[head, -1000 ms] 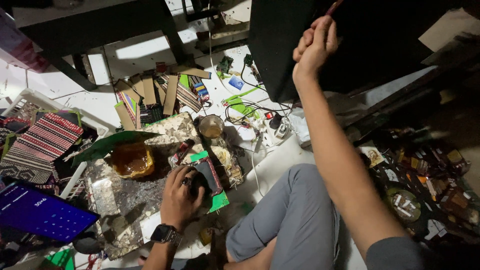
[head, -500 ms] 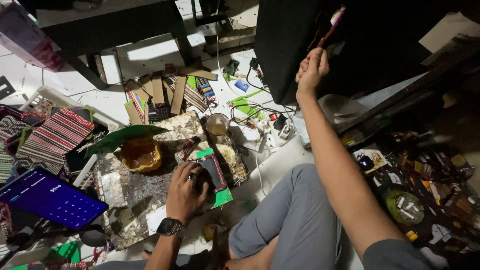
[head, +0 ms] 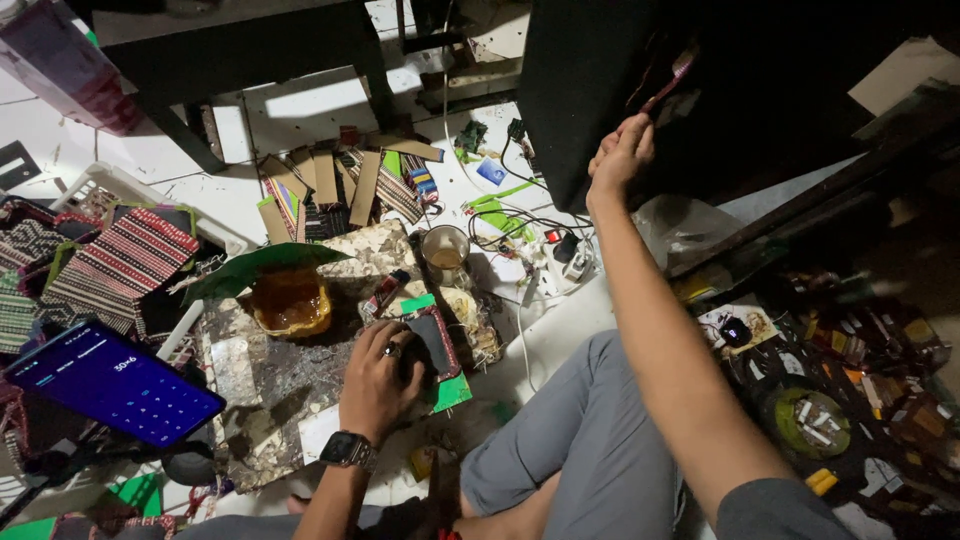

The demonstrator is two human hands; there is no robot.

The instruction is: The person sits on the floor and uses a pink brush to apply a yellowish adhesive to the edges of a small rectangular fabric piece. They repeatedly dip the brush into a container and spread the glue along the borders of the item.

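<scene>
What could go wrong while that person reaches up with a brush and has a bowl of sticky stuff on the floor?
The right hand holds a brush up by a dark cabinet; drips might land on the cables and plug strip below. The left hand presses a dark patch close to the amber bowl and a glass cup; a nudge could tip either. The phone sits close to the mess too.
</scene>
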